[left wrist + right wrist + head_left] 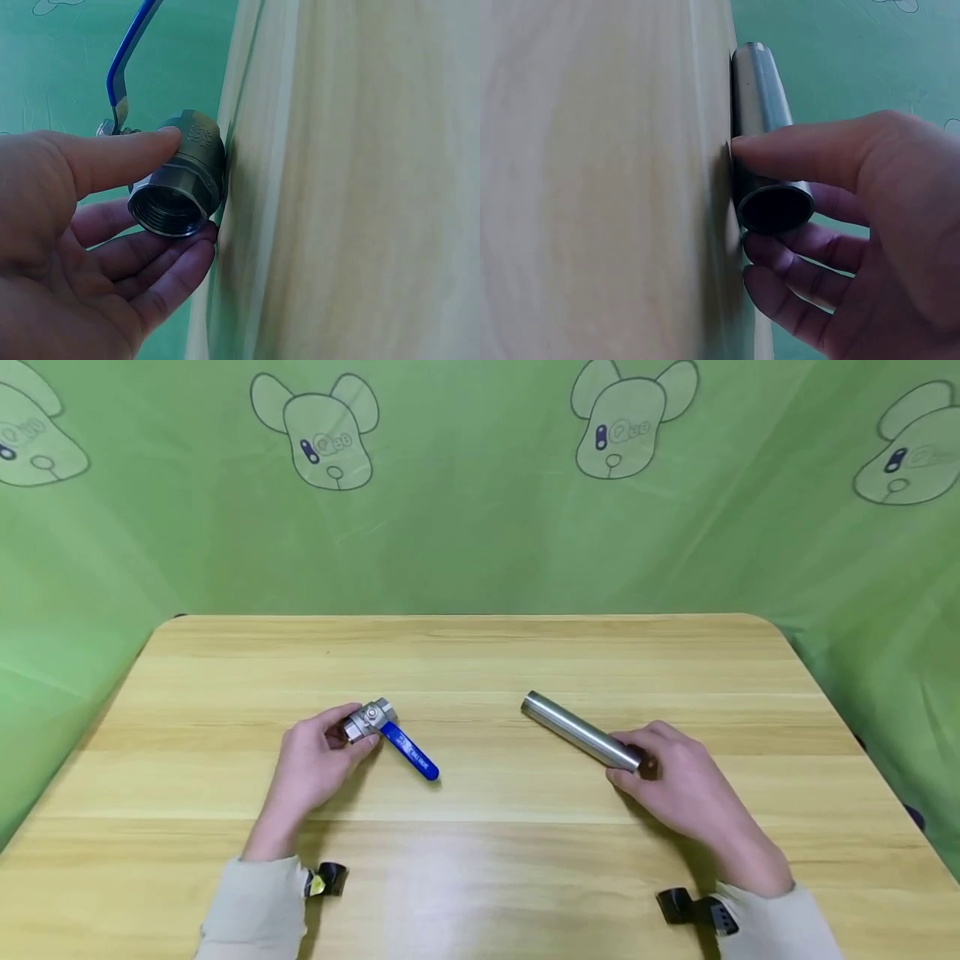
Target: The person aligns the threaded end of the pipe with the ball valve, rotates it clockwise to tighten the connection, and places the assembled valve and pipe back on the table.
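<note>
On the left of the table, my left hand [315, 764] grips a metal ball valve [366, 720] by its body, thumb on the near side. The valve's blue lever handle [411, 752] points toward the near right. In the left wrist view the valve body [180, 180] shows a threaded, hollow opening facing the camera. My right hand [686, 781] pinches the near end of a steel pipe [573, 727] between thumb and fingers. The pipe slants to the far left. In the right wrist view the pipe [761, 97] lies against or very near the tabletop, its hollow end toward the camera.
The wooden table [450, 652] has rounded far corners. Behind and beside it hangs a green curtain [465, 510] with printed bear-like heads. A dark camera mount [330, 878] sits at the left wrist, another camera mount [678, 906] at the right.
</note>
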`<action>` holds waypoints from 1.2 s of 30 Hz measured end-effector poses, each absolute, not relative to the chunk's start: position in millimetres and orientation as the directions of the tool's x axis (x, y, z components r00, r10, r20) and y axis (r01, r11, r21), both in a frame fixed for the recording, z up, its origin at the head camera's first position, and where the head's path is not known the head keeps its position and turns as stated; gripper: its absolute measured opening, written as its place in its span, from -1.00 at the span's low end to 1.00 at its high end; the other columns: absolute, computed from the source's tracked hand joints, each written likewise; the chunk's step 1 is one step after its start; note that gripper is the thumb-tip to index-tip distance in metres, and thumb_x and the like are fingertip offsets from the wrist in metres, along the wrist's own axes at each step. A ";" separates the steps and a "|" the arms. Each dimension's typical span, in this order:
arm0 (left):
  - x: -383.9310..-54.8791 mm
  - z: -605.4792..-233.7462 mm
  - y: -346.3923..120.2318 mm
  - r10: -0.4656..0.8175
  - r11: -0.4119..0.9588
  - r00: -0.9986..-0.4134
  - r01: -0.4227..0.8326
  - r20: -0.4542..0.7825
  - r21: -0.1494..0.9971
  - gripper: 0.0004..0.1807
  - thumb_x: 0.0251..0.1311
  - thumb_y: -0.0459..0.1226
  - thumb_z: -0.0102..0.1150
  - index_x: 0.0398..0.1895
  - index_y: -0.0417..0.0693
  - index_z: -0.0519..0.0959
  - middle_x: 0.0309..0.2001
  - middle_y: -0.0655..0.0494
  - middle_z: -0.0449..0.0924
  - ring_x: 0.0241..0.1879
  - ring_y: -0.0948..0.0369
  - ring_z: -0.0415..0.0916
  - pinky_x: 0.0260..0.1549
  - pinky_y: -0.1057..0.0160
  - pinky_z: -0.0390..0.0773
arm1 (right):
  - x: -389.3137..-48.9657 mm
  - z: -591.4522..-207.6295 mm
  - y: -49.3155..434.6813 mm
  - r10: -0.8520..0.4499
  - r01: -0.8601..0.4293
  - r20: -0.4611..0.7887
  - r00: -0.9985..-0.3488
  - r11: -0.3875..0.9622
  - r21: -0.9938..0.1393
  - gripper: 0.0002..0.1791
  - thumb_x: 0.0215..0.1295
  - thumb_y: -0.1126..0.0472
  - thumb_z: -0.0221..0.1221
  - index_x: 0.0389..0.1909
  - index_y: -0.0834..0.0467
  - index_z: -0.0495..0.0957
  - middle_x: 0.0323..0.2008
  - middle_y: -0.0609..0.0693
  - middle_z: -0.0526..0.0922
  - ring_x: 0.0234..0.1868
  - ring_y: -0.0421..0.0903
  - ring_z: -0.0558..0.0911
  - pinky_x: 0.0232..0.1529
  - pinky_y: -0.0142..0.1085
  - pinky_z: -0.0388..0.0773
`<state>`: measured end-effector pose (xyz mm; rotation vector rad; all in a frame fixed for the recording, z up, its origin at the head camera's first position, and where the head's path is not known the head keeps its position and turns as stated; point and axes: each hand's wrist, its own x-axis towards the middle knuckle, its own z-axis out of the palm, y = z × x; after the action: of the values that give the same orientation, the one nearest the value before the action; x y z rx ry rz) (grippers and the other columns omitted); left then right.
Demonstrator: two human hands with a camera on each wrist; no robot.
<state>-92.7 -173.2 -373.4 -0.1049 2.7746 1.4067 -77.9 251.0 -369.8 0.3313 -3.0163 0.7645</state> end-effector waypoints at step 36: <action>-84.7 -361.8 -151.6 0.261 0.198 -0.954 -0.095 -0.146 0.976 -0.36 0.36 -0.42 0.34 0.51 -0.18 0.48 0.31 -0.25 0.63 0.05 0.11 0.71 0.07 0.38 0.77 | -64.8 -340.7 216.8 -0.060 -0.096 0.076 -0.995 0.492 -0.865 -0.64 0.54 0.23 0.27 0.27 0.20 0.63 -0.07 0.13 0.75 -0.24 -0.11 0.69 -0.30 -0.40 0.75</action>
<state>-84.7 -151.6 -361.8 0.1574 2.1973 1.8218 -64.8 216.8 -340.7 0.1400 -2.6830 1.5592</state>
